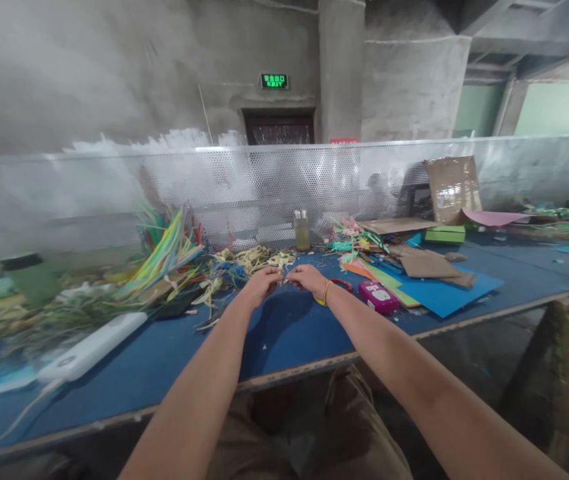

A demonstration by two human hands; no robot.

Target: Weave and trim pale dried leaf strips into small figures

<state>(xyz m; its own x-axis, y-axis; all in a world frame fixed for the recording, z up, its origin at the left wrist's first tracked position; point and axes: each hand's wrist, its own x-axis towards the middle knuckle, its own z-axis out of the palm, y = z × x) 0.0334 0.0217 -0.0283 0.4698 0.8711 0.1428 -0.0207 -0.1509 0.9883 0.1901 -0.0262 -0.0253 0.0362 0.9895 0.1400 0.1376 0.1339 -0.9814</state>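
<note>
My left hand and my right hand meet above the blue table, fingers pinched together on a small pale strip between them. The strip is too small to name with certainty. A yellow bracelet circles my right wrist. Just beyond the hands lies a heap of cream and blue paper strips. A bundle of long coloured strips fans up to the left.
A white flat device lies at the left. A pink case, coloured paper sheets, cardboard and a green box sit at the right. A small bottle stands before a perforated metal screen.
</note>
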